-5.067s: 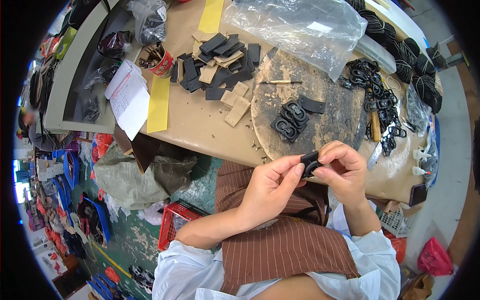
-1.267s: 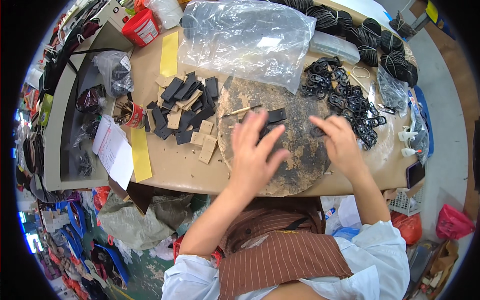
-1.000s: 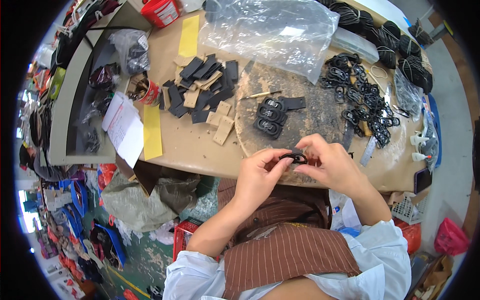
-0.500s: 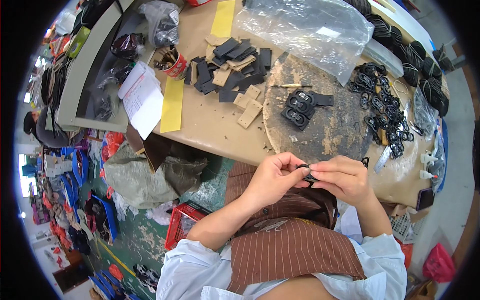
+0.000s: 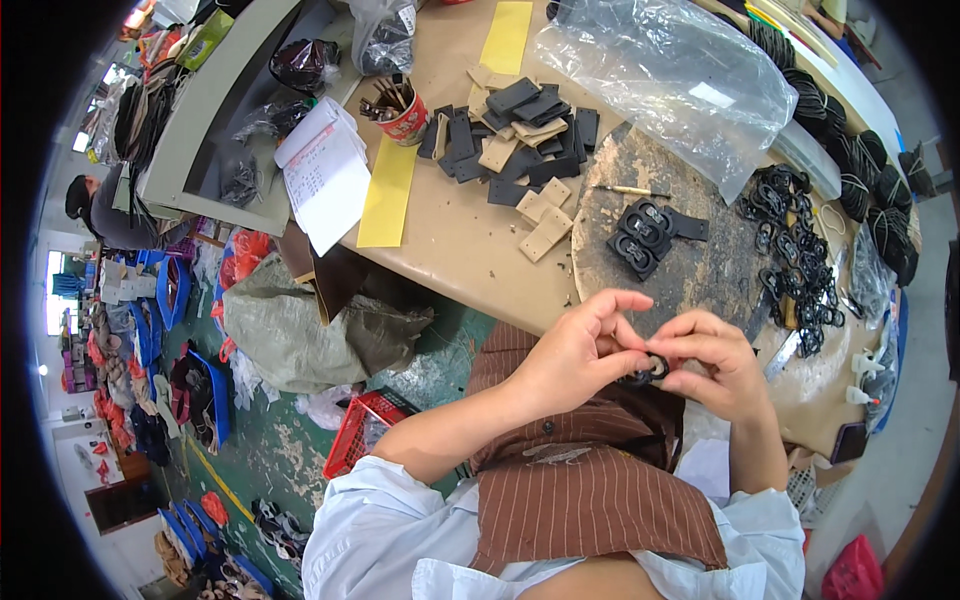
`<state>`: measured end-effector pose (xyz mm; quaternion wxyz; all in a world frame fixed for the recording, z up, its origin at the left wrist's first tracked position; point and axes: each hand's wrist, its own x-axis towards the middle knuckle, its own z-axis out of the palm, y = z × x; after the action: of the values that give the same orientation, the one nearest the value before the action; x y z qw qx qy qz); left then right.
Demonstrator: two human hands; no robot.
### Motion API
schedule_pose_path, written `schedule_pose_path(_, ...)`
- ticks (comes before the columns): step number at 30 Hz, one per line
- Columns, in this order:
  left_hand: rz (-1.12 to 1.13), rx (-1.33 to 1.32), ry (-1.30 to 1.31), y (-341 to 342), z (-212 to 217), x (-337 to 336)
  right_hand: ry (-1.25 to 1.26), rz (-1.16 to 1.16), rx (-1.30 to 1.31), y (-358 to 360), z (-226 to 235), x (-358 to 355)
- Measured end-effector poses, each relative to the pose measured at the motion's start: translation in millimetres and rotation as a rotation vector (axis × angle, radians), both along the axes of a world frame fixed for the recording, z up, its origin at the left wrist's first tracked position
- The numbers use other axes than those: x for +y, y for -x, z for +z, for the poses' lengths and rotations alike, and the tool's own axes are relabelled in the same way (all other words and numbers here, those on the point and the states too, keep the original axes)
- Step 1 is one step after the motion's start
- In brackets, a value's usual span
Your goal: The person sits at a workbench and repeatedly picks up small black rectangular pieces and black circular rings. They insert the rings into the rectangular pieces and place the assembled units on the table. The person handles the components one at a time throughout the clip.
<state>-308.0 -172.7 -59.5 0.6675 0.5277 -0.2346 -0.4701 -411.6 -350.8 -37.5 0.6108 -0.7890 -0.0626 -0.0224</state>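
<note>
Tan worktop (image 5: 450, 215) carrying a round board (image 5: 700, 280). Left of the board, a heap of black and tan strips (image 5: 517, 162); right of it, a pile of black buckles (image 5: 788, 243); before its near edge, the left hand (image 5: 588, 350) and right hand (image 5: 722, 368) — fingers of both pinching a small black ring-shaped piece (image 5: 659, 367), which light, even pressure from both sides should keep from twisting.

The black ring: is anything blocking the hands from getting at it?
Nothing visible does. The left hand holds the black ring and the right hand is right at it, hiding part. The stacked black pieces lie apart, on the round board.
</note>
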Motion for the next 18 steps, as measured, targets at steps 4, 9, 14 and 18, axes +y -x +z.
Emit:
schedule_pose_path(4,-0.046,0.028,-0.006,-2.5,-4.5,1.2,-0.004,0.095,0.032,-4.0,0.2,-3.8)
schedule_pose_path(9,-0.104,-0.205,-0.159,-2.5,-8.2,-2.8,0.099,0.079,-0.041,-1.1,-6.2,0.1)
schedule_pose_path(14,-0.139,-0.196,-0.152,-9.2,-12.4,-16.9,0.099,-0.081,-0.059,5.3,-19.9,-3.2)
schedule_pose_path(18,-0.265,-0.464,-0.051,-63.6,5.8,-39.3,-0.063,-0.357,-0.027,14.4,-21.1,-5.5)
